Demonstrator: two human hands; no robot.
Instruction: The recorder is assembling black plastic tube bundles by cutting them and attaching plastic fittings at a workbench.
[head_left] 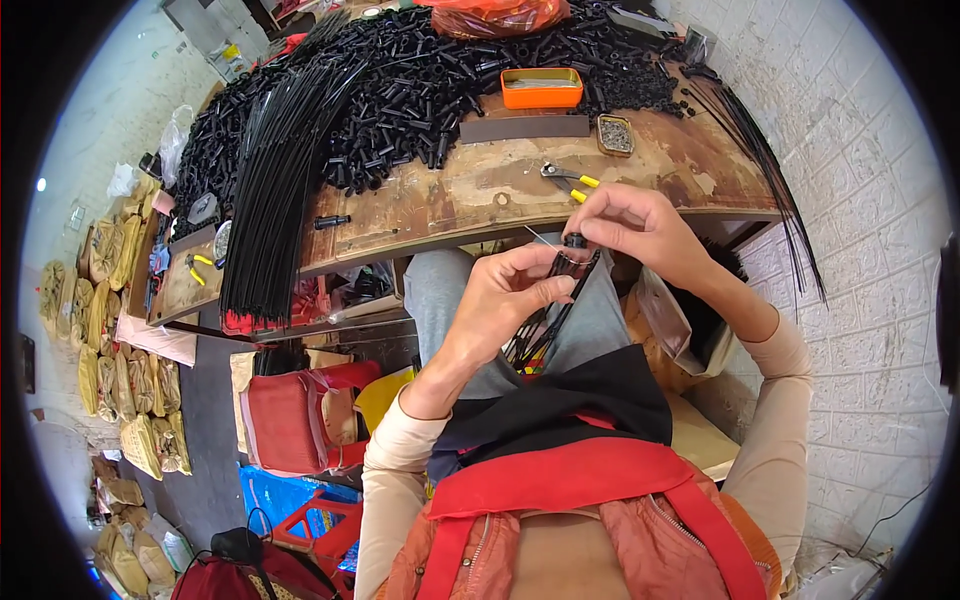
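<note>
My left hand (pixel 495 300) is closed around a bundle of thin black rods (pixel 540 335) in front of my lap. The rods hang down between my knees. A small black tubular fitting (pixel 575 240) stands at the top of the bundle, and the fingertips of my right hand (pixel 635 225) pinch at it. Near my left fingers a thin, pale wire-like strand (pixel 538 235) sticks out toward the table. Just beyond my right hand lie cutting pliers (pixel 568 180) with yellow handles, partly hidden by it. My fingers cover part of the fitting.
A worn wooden table (pixel 440 215) bears a large heap of black tubular parts (pixel 400 110). Long black rods (pixel 275 190) overhang its left edge; more rods (pixel 770 170) overhang the right. An orange box (pixel 541 96) and a small tray (pixel 615 135) of metal bits stand behind the pliers.
</note>
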